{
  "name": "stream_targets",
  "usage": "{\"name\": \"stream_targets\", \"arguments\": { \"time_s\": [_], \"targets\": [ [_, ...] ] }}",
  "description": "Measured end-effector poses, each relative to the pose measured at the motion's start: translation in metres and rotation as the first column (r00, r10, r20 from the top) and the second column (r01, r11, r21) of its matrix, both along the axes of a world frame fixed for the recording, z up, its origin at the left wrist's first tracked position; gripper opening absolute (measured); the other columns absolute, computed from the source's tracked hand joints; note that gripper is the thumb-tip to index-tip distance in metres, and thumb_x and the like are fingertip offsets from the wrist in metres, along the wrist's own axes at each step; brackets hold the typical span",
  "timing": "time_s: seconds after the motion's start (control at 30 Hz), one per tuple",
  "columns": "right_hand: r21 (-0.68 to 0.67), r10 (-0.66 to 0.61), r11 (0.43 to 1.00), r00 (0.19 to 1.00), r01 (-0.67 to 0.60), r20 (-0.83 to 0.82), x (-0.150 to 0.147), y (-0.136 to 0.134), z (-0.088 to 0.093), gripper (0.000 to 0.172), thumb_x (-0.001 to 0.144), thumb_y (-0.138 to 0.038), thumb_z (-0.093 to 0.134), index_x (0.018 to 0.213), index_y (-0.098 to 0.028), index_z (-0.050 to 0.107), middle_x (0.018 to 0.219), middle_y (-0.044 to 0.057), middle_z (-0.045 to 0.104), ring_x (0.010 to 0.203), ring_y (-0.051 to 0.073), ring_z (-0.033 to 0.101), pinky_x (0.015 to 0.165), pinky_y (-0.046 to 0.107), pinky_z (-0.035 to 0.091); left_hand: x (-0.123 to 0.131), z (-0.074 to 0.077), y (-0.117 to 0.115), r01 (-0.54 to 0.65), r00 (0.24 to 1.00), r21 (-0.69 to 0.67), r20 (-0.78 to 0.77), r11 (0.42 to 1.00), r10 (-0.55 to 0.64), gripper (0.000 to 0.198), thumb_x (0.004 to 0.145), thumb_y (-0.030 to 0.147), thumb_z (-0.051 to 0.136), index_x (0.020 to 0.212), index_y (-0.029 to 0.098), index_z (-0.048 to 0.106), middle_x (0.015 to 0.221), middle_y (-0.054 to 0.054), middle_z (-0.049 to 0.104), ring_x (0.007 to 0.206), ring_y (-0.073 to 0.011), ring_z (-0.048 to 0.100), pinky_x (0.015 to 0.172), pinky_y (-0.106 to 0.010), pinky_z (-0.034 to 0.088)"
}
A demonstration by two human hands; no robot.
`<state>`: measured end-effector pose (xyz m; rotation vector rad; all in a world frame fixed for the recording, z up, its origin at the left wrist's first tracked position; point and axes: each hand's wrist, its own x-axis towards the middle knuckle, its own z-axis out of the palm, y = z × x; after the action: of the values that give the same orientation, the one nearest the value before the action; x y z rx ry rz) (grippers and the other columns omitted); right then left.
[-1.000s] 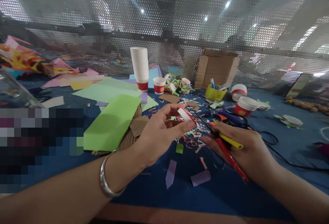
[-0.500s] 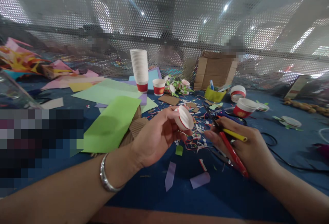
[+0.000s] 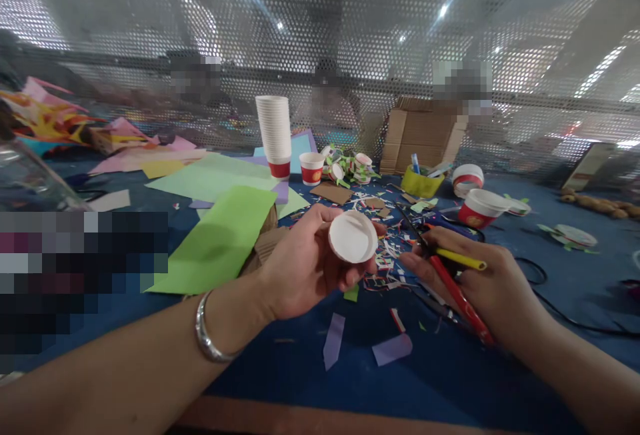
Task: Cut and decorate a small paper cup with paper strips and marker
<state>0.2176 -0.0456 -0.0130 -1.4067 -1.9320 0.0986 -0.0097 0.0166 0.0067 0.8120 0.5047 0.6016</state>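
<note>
My left hand (image 3: 305, 262), with a silver bangle on its wrist, grips a short, shallow white paper cup bottom (image 3: 353, 238) between thumb and fingers. Its round white face is turned towards me. In my right hand (image 3: 465, 275) are scissors with a dark blade pointing up and left, one red handle (image 3: 463, 298) and one yellow handle (image 3: 459, 258). Their blades stand apart from the cup piece. Below my hands lie purple paper pieces (image 3: 393, 350) and a small red-and-white strip (image 3: 397, 320). Paper scraps (image 3: 387, 258) spread between and behind the hands.
A tall stack of paper cups (image 3: 274, 128) stands behind, beside a single cup (image 3: 311, 170) and several small paper turtles (image 3: 350, 167). Green sheets (image 3: 220, 238) lie left. A yellow-green holder (image 3: 423, 183), another cup (image 3: 483, 208) and a black cable (image 3: 565, 318) are right.
My left hand has turned the cup piece so its round face points more towards me. The right hand keeps its hold on the scissors. The view has shifted slightly.
</note>
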Motion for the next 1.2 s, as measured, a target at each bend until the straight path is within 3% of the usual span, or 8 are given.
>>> {"name": "stream_targets", "arguments": {
  "time_s": [0.37,0.7,0.97,1.2],
  "targets": [
    [0.013,0.071,0.997,0.98,-0.074,0.187,-0.001,-0.005,0.004,0.013,0.091,-0.031,0.067,0.095,-0.019,0.065,0.077,0.002,0.069,0.064,0.017,0.062,0.058,0.027,0.047,0.005,-0.012,-0.006,0.112,0.994,0.031,-0.002,0.993,-0.112,0.048,0.1,0.048,0.042,0.085,0.011,0.069,0.072,-0.011,0.071,0.053,-0.0117,0.06,0.048,-0.02,0.044],
    [0.024,0.028,0.999,0.977,-0.033,0.209,0.002,-0.004,-0.001,0.02,0.088,-0.034,0.069,0.103,-0.02,0.068,0.084,0.004,0.073,0.065,0.019,0.066,0.057,0.029,0.048,0.004,-0.013,-0.008,0.082,0.996,0.058,0.04,0.995,-0.084,0.046,0.102,0.052,0.045,0.094,0.013,0.069,0.08,-0.009,0.071,0.061,-0.0125,0.063,0.056,-0.021,0.049],
    [0.021,0.049,0.998,0.97,-0.055,0.24,0.0,-0.008,0.005,0.015,0.095,-0.033,0.061,0.093,-0.02,0.067,0.073,0.004,0.07,0.059,0.018,0.062,0.054,0.028,0.045,0.007,-0.013,-0.015,0.098,0.993,0.067,0.066,0.993,-0.102,0.048,0.103,0.052,0.045,0.092,0.012,0.069,0.081,-0.01,0.071,0.061,-0.012,0.062,0.058,-0.021,0.05],
    [0.163,0.022,0.984,0.949,-0.076,0.315,0.004,-0.008,0.004,0.024,0.099,-0.037,0.057,0.084,-0.021,0.067,0.069,0.006,0.074,0.05,0.02,0.065,0.047,0.031,0.042,0.007,-0.013,-0.015,0.112,0.991,0.067,0.06,0.991,-0.116,0.05,0.102,0.055,0.045,0.094,0.012,0.069,0.08,-0.009,0.071,0.061,-0.0115,0.062,0.057,-0.019,0.05]
  ]
}}
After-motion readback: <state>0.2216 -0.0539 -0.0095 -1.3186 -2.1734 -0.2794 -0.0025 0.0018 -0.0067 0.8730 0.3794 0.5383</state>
